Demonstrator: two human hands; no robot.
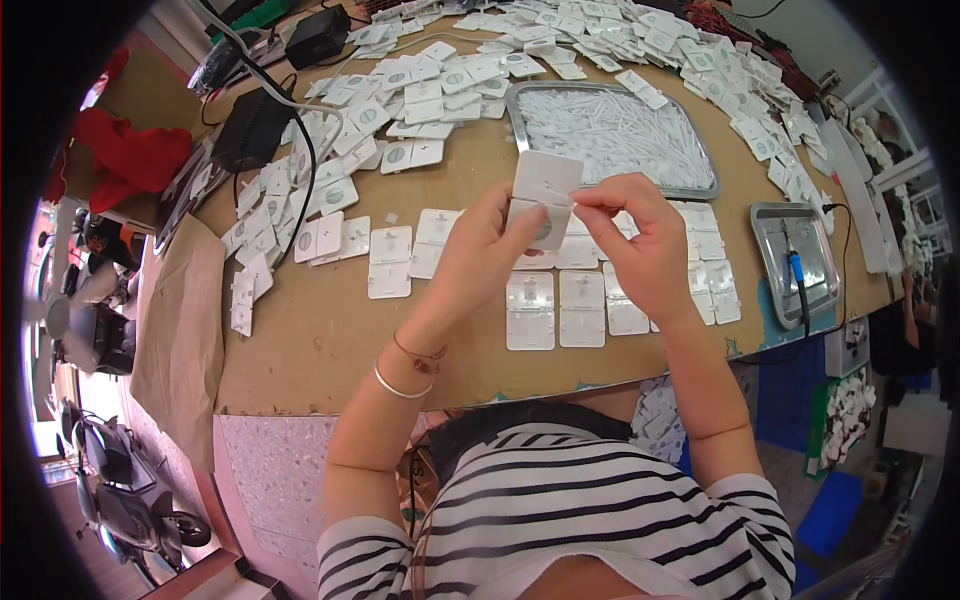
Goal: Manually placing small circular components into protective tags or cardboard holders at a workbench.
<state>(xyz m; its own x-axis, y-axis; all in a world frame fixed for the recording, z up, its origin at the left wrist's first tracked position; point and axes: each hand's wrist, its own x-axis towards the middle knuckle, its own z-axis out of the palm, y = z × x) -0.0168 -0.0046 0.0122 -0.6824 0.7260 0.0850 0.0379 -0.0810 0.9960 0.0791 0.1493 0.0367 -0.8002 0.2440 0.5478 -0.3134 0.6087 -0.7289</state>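
My left hand point(478, 245) grips an open white hinged plastic case point(548, 172) above the table, thumb across its lower half. At the case's right edge, near the hinge line, my right hand point(645, 245) has thumb and forefinger pinched together; whatever sits between them is too small to make out. Beneath both hands lie rows of similar open white cases point(530, 305), partly hidden by my arms. Just beyond them is a metal tray point(716, 188) heaped with thin white plastic sticks point(610, 125).
Piles of white cases point(430, 95) cover the far side and left of the brown table. A second metal tray point(762, 235) at the right holds a blue-handled soldering iron point(796, 268). Black power boxes point(250, 130) with cables stand at left; brown paper point(180, 340) hangs over the left edge.
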